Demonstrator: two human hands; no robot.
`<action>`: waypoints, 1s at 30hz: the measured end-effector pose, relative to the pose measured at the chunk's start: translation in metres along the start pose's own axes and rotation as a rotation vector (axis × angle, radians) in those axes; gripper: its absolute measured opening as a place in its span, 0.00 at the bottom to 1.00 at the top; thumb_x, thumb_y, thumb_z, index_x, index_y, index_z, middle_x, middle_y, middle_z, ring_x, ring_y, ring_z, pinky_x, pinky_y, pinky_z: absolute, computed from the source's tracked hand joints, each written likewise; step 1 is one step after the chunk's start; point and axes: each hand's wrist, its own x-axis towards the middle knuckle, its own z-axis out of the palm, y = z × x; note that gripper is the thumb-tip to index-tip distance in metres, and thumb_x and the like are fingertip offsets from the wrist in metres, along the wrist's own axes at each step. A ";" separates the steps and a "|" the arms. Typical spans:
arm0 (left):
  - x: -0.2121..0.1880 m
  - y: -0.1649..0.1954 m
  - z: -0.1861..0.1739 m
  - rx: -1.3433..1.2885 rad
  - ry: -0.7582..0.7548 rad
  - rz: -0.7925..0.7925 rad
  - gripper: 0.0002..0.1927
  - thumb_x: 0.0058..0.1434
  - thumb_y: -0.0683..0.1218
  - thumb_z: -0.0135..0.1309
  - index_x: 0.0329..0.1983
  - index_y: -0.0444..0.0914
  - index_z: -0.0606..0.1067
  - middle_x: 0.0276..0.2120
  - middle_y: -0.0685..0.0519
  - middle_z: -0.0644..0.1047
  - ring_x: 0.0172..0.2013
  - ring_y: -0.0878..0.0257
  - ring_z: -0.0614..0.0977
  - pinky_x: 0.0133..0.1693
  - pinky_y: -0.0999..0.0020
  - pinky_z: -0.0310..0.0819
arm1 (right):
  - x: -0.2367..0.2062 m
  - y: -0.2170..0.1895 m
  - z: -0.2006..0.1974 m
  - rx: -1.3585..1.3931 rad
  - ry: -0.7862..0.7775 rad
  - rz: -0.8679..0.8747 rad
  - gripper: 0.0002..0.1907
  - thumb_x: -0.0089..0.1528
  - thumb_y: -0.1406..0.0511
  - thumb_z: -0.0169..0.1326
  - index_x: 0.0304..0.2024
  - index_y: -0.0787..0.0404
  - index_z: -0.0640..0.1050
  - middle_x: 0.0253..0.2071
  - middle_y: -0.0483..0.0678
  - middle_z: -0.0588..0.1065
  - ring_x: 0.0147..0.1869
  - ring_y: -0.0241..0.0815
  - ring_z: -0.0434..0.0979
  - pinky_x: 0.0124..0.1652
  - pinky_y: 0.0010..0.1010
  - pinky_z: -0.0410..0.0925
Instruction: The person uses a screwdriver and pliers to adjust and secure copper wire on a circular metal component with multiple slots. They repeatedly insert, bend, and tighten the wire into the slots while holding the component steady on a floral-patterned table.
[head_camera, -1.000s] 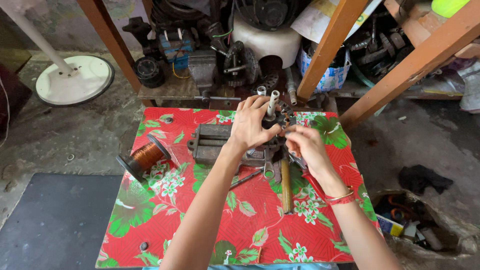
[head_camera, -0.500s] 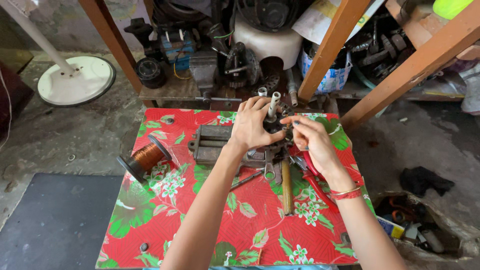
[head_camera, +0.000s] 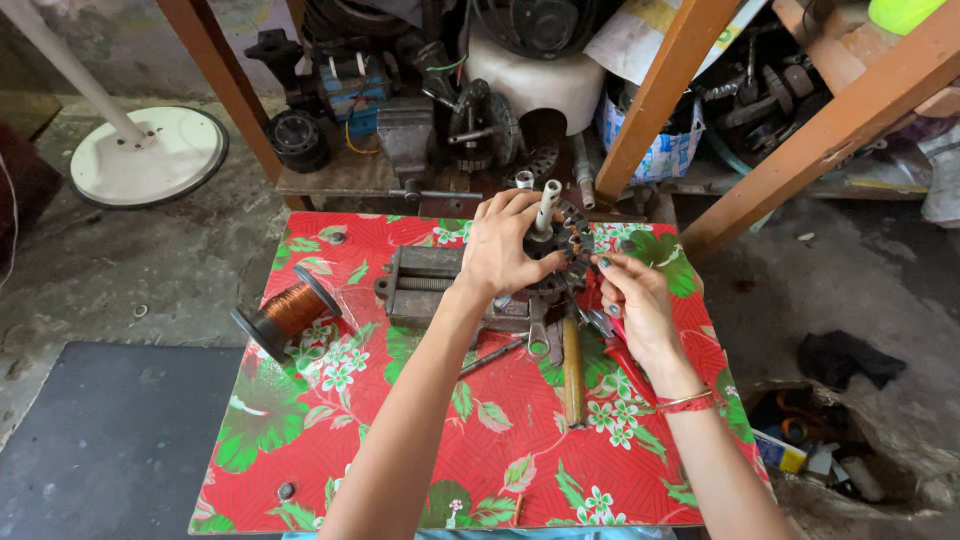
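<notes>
- On the red floral tabletop (head_camera: 330, 450), near its far edge, a dark toothed motor stator (head_camera: 570, 240) sits on a metal vise-like fixture (head_camera: 425, 280), with a white post (head_camera: 546, 205) standing up out of its centre.
- Left hand (head_camera: 498, 250): laid over the stator's near-left side, fingers curled down around its rim, gripping it. Same placement as half a second ago; it has not shifted.
- Right hand (head_camera: 630, 295): off the stator's right edge, thumb and forefinger pinched together. What they pinch is too fine to make out, possibly thin wire; cannot tell.
- Change: a second ago the right hand sat lower, near the stator's front-right. Half a second ago it was up against the top of the stator, close to the left hand. Now it has drawn back out to the right and slightly down, apart from the rim.
- Reading of that: looks like a pull away from the core after a pass at the teeth, while the left hand steadies the piece.
- Copper wire spool (head_camera: 285, 312) lies on its side, well apart to the left.
- Wooden-handled tool (head_camera: 572, 370) lies just in front of the stator, between the forearms; smaller metal tools beside it.
</notes>
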 end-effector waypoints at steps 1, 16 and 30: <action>0.000 0.000 0.000 0.005 0.004 0.001 0.26 0.44 0.57 0.66 0.46 0.45 0.80 0.54 0.52 0.77 0.59 0.49 0.73 0.61 0.51 0.63 | 0.000 0.005 0.000 0.011 0.023 -0.015 0.07 0.65 0.70 0.53 0.45 0.66 0.79 0.26 0.37 0.67 0.27 0.25 0.62 0.25 0.18 0.55; 0.000 0.000 -0.002 0.008 0.016 0.025 0.25 0.44 0.56 0.65 0.46 0.44 0.79 0.55 0.52 0.77 0.60 0.48 0.72 0.61 0.51 0.63 | 0.004 0.055 -0.001 0.224 0.012 0.161 0.07 0.63 0.70 0.53 0.44 0.64 0.76 0.28 0.37 0.66 0.27 0.26 0.62 0.25 0.19 0.53; 0.000 -0.004 0.002 -0.005 0.019 0.033 0.22 0.48 0.54 0.61 0.47 0.45 0.80 0.54 0.52 0.77 0.60 0.49 0.73 0.62 0.51 0.64 | -0.050 0.053 0.044 -0.530 0.254 -0.300 0.08 0.61 0.72 0.57 0.41 0.65 0.85 0.23 0.41 0.73 0.25 0.25 0.64 0.25 0.21 0.58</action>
